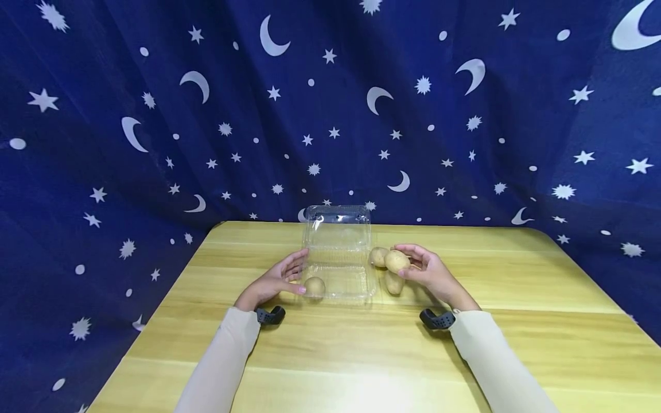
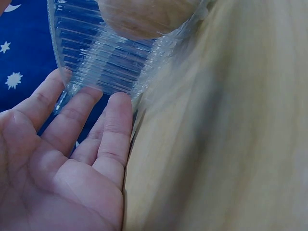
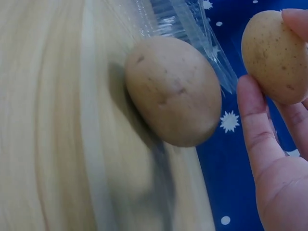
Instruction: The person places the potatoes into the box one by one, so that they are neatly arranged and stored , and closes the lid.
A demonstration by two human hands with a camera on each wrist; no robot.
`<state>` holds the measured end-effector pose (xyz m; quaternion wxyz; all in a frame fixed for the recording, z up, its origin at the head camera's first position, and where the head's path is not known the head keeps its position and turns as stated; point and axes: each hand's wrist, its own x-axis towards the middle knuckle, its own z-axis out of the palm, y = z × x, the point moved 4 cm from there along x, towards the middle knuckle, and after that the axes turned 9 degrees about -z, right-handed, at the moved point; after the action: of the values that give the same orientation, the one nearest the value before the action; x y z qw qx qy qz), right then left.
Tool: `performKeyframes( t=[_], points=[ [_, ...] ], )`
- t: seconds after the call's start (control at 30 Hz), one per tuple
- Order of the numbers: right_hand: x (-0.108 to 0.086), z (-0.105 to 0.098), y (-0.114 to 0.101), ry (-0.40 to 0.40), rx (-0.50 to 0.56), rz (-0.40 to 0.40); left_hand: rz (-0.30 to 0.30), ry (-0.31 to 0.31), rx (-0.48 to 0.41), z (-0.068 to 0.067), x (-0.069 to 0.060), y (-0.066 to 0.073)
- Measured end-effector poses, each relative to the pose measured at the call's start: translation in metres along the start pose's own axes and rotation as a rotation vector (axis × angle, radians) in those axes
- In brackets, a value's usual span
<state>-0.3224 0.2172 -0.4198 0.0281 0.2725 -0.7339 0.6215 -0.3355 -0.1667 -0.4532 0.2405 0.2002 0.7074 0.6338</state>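
1. Gripping a yellowish oval potato [image 1: 397,261], the right hand [image 1: 436,279] is just right of the open clear plastic container [image 1: 343,283].
2. The left hand [image 1: 272,285], fingers loosely extended, touches the container's left side.
3. A round tan potato [image 1: 314,287] sits in the container's near-left corner.
4. Right of the container, a brownish round potato [image 1: 378,257] and an oblong tan potato [image 1: 395,284] lie on the pale wooden bench [image 1: 330,350].

Free tabletop [image 1: 330,350] in front, potatoes [image 1: 394,285] blocking right of container [image 1: 348,281]

Curtained indoor space, starry blue backdrop [image 1: 335,109], wood-grain table [image 1: 320,338]
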Motion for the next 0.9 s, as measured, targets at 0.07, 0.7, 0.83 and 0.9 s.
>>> performKeyframes(
  t=[0.07,0.7,0.83,0.9],
  points=[
    [0.001,0.002,0.000,-0.002,-0.001,-0.008,-0.001,0.002,0.003,0.000,0.000,-0.001],
    [0.010,0.024,0.002,-0.027,0.007,-0.013,-0.015,0.013,0.023,-0.001,0.001,-0.004],
    [0.012,0.029,0.001,-0.022,0.030,-0.012,-0.003,0.004,0.020,-0.001,0.002,-0.004],
    [0.014,0.031,0.001,-0.020,0.044,-0.019,0.006,-0.001,0.018,0.000,0.002,-0.004]
  ],
)
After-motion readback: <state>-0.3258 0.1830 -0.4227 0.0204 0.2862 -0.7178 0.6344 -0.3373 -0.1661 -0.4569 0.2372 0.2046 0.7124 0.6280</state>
